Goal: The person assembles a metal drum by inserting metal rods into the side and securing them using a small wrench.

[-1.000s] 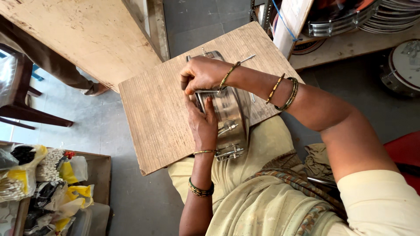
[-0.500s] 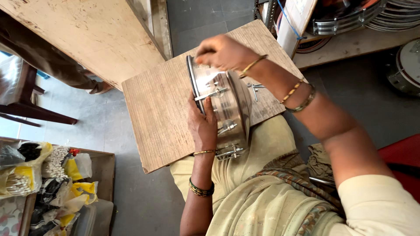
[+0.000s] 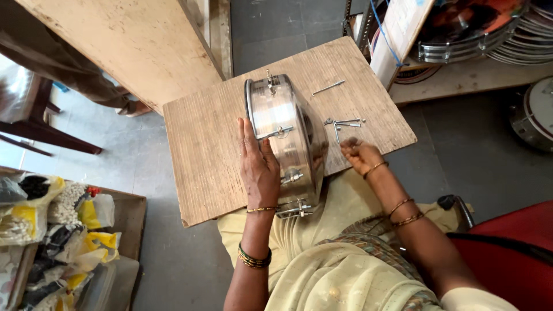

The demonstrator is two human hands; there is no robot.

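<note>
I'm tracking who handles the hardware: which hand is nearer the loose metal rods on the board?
Right. The right hand lies just below the metal rods; the left hand rests flat against the metal drum, which stands between.

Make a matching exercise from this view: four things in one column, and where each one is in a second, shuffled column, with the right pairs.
Things:
1. left hand
2. right hand
3. metal drum shell
4. loose metal rods

Places:
A. lying flat on the wooden board, to the right of the drum
B. standing on its edge on the board
C. curled near the board's near edge, below the rods
D. pressed flat against the drum's side

Pairs: 1-D, 2-C, 3-B, 4-A
</note>
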